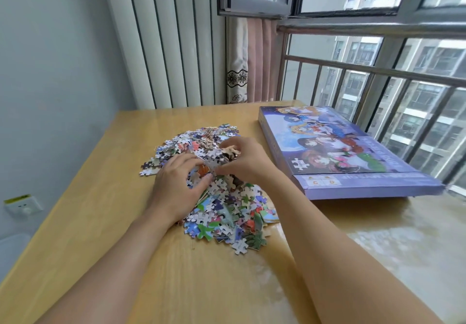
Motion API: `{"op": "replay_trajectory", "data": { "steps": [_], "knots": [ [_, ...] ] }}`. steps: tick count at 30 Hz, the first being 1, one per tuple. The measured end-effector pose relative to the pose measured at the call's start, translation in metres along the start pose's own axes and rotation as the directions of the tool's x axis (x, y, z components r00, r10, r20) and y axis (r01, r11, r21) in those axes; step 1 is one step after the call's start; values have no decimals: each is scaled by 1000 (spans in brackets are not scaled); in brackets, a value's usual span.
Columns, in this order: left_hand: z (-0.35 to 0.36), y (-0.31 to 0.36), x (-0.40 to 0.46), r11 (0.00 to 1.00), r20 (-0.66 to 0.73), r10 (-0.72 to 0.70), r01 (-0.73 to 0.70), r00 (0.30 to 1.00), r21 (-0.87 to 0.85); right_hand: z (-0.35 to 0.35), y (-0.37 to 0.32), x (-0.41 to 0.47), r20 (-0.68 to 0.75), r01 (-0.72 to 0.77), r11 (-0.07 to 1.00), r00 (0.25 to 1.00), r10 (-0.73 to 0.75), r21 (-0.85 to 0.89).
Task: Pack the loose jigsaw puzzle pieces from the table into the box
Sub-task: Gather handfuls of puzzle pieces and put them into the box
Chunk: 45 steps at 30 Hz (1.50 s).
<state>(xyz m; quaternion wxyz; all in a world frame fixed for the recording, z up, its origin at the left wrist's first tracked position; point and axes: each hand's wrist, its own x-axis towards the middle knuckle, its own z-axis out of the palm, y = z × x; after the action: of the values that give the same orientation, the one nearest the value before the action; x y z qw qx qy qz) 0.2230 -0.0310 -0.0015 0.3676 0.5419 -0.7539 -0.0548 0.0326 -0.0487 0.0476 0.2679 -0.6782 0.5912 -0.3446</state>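
Observation:
A heap of loose jigsaw puzzle pieces (227, 212) lies in the middle of the wooden table (106, 223). My left hand (176, 185) and my right hand (247, 162) are both in the heap, fingers curled around a bunch of pieces gathered between them. The purple puzzle box (340, 152) with a cartoon picture on its lid lies shut at the right, apart from the heap. Its near end juts past the table's edge.
A window with metal bars (378, 71) runs along the right. A curtain (249, 59) hangs at the back corner. A wall socket (24, 205) sits low on the left wall. A pale window ledge (403, 235) adjoins the table's right side.

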Motion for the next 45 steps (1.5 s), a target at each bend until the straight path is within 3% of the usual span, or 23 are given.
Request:
{"op": "replay_trajectory", "data": {
  "steps": [4, 15, 21, 25, 29, 33, 37, 40, 45],
  "knots": [
    [0, 2, -2, 998, 71, 53, -49, 996, -50, -1, 7, 1, 143, -99, 994, 984, 106, -51],
    [0, -1, -3, 988, 24, -44, 47, 999, -149, -6, -3, -4, 20, -66, 928, 998, 63, 366],
    [1, -3, 0, 994, 45, 36, -32, 998, -100, -1, -2, -4, 212, -195, 960, 965, 152, 202],
    [1, -4, -1, 994, 48, 51, -46, 998, -104, 5, -9, -5, 124, -164, 983, 980, 153, 88],
    [1, -5, -1, 986, -7, 31, -32, 999, -166, -2, -9, -6, 24, -168, 969, 986, 166, 182],
    [0, -6, -1, 985, -16, 28, -30, 999, -172, -12, -9, -11, -48, -191, 853, 969, 244, 485],
    [-1, -4, -2, 986, 10, 36, -33, 999, -164, -17, -11, -27, 104, -341, 606, 914, 391, 718],
    [-5, 5, -5, 985, -7, 35, -36, 999, -171, -30, -18, -38, 176, -356, 420, 895, 409, 835],
    [-9, 37, -16, 968, -19, 167, -168, 986, -184, -76, -33, -51, 197, -359, 426, 905, 378, 831]
  ]
}}
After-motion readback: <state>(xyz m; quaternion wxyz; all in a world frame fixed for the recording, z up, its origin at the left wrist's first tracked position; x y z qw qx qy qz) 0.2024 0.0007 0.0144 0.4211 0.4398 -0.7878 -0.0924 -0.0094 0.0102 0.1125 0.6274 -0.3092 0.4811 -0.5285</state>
